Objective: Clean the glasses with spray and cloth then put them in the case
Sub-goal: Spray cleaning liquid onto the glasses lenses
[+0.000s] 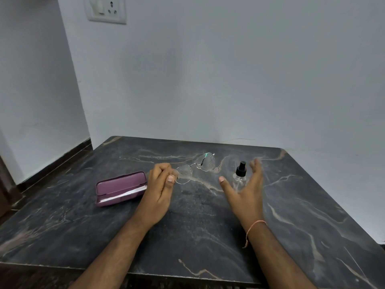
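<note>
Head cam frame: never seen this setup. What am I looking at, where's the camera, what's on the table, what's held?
No robot here: a person works with bare hands, filmed by one wide-angle camera on their head, looking forward and down. On the dark marble table lie an open purple case with something white inside, and a small clear spray bottle standing upright. The left hand pinches the glasses at one lens rim; droplets show on the lenses. The right hand is open beside the bottle, holding nothing.
</note>
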Demonstrator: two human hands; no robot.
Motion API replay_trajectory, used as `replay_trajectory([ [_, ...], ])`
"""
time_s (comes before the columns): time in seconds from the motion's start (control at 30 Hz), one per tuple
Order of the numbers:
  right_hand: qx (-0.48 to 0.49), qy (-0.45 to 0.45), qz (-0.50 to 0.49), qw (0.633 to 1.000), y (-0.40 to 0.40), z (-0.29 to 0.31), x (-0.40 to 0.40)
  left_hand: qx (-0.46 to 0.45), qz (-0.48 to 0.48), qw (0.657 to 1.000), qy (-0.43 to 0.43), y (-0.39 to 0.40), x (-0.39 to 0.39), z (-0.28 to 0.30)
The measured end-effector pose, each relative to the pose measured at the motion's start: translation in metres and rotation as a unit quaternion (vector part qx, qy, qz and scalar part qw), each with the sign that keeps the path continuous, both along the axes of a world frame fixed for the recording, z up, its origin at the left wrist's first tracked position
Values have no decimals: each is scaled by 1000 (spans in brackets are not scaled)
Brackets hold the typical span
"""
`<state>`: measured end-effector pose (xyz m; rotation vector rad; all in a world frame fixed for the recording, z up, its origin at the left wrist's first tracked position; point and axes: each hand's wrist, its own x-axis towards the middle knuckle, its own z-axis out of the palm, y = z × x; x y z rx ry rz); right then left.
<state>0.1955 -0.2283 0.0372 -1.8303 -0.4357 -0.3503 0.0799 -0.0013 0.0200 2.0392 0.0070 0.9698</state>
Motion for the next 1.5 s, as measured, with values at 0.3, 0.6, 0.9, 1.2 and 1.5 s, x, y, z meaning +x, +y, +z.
replay_trajectory([
  [0.3,29,-222,53,973,18,2,-21,-102,-58,993,12,-5,3,5],
  [0.6,-12,143,209,967,66,-8,-40,-103,-81,990,48,-7,0,8],
  [0.9,175,336,284,881,82,8,-43,-119,-132,981,74,-14,-4,13],
  [1.2,233,204,298,903,71,10,-38,-145,-173,968,105,-5,-8,9],
  [1.5,-30,-173,71,982,64,-3,-29,-132,-150,979,44,-4,-13,16],
])
